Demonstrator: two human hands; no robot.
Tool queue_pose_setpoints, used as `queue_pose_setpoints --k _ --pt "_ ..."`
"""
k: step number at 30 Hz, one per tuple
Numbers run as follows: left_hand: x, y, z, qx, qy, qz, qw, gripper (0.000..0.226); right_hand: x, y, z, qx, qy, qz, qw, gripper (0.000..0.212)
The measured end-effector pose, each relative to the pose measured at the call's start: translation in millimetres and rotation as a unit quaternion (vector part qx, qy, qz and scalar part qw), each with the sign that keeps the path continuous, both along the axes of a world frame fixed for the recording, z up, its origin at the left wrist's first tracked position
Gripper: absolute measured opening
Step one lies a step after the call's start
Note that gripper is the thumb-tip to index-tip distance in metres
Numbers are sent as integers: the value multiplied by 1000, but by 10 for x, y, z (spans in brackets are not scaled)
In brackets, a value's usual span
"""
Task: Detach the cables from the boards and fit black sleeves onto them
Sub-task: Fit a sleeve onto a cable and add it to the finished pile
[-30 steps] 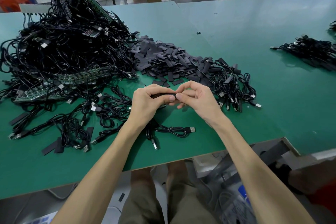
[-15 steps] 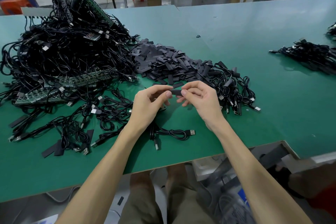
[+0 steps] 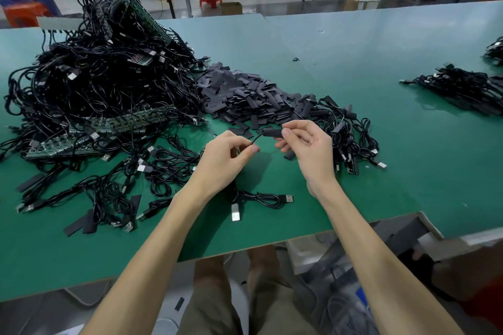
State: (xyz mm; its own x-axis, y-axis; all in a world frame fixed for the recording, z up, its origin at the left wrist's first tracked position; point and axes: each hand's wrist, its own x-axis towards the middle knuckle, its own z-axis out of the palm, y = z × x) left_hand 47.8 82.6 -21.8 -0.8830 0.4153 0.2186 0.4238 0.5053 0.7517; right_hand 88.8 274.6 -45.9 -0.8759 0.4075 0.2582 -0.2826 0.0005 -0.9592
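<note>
As the hands draw apart: a second ago they were pressed fingertip to fingertip; now they stand a gap apart above the surface, and a short run of cable shows between them.
Left hand: grip narrow, with thumb and forefinger pinching the cable just left of the sleeve.
Right hand: grip holds the black sleeve by its right end between thumb and forefinger; the other fingers are loosely curled.
Sleeve: half a second ago it sat squeezed between both hands' fingertips; now it is clear of the left hand, with the cable entering its left end. It reads as slid on.
Cable's tail: it appears to drop from the left hand to the surface, with a plug lying near the front edge.
Meaning: by my judgement this fitting is about done — the cable likely belongs with the sleeved bundle just right of the right hand.
Remaining: the loose sleeve pile and the heap of cabled boards at left look as they did — plenty to go.
</note>
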Motion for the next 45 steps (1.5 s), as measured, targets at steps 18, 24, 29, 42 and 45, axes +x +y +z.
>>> queue_pose_setpoints --k 18,24,29,42,45 --pt "264 222 397 240 -187 -40 952 28 13 -72 11 80 -80 85 990 9" --pt "113 714 447 278 -275 -42 919 31 -9 -95 54 109 -114 108 982 10" --pt "-113 1135 559 246 -274 -35 929 33 -25 -72 38 168 -160 91 968 18" --pt "-183 1169 282 96 -52 -101 989 42 12 -75 56 164 -145 74 973 34" --pt "-142 988 278 156 -17 -80 984 45 21 -85 54 138 -116 101 978 23"
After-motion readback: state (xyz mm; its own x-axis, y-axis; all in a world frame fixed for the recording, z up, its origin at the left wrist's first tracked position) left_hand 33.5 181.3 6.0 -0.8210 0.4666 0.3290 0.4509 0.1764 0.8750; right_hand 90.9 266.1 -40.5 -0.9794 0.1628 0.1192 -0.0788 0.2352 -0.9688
